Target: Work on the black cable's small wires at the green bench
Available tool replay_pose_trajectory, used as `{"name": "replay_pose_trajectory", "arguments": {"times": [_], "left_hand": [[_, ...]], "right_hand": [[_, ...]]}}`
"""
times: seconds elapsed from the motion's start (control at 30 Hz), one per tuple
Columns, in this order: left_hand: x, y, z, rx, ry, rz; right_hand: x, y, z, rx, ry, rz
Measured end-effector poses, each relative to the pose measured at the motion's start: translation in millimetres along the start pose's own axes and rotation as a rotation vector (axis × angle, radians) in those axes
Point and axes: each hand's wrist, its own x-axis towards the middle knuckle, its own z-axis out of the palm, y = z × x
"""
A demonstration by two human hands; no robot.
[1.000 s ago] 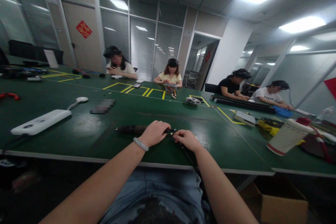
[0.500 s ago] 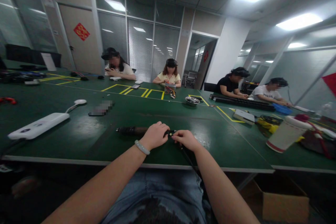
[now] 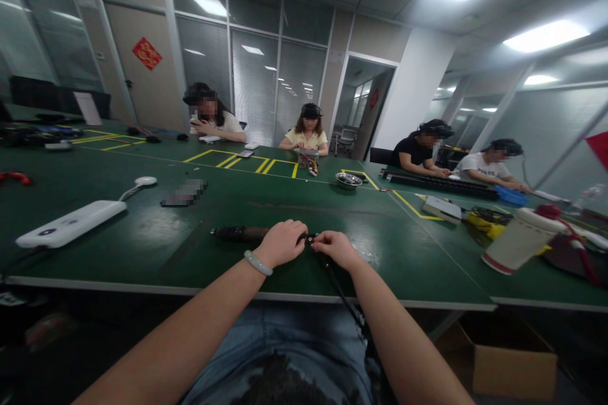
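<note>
A dark, pen-shaped electric screwdriver (image 3: 240, 234) lies on the green table, its narrow tip pointing left. My left hand (image 3: 285, 242) is wrapped over its rear part and hides it. Close beside it, my right hand (image 3: 338, 249) pinches the end of a black cable (image 3: 338, 283) at the screwdriver's tail. A small bright spot shows between the two hands; whether cable and tail are joined is too small to tell. From my right hand the cable runs down over the table's front edge toward my lap.
A white power strip (image 3: 71, 224) lies at the left, with a blurred phone-like object (image 3: 184, 193) beyond it. Farther off stands a metal bowl (image 3: 348, 181). At the right are a paper cup (image 3: 520, 243) and a white box (image 3: 441, 209). Several people sit across the table.
Both hands stay almost in place, with slight finger movement at the screwdriver's tail. The cable below my right hand has shifted a little and more of it shows.
</note>
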Motion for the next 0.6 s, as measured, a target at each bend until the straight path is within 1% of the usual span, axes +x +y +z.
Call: {"name": "replay_pose_trajectory", "arguments": {"times": [0.13, 0.33, 0.43, 0.6], "left_hand": [[0.3, -0.9, 0.1, -0.003, -0.005, 0.001], [0.5, -2.9, 0.4, -0.031, -0.003, 0.038], [0.5, -4.7, 1.5, -0.021, -0.007, 0.047], [-0.2, -8.6, 4.0, -0.014, -0.013, 0.085]], "right_hand": [[2.3, 5.8, -0.3, -0.069, 0.068, 0.041], [-0.6, 2.3, 1.6, -0.270, 0.121, 0.008], [-1.4, -1.7, 3.5, -0.323, 0.123, -0.020], [-0.9, -2.9, 6.1, -0.337, 0.109, -0.069]]}}
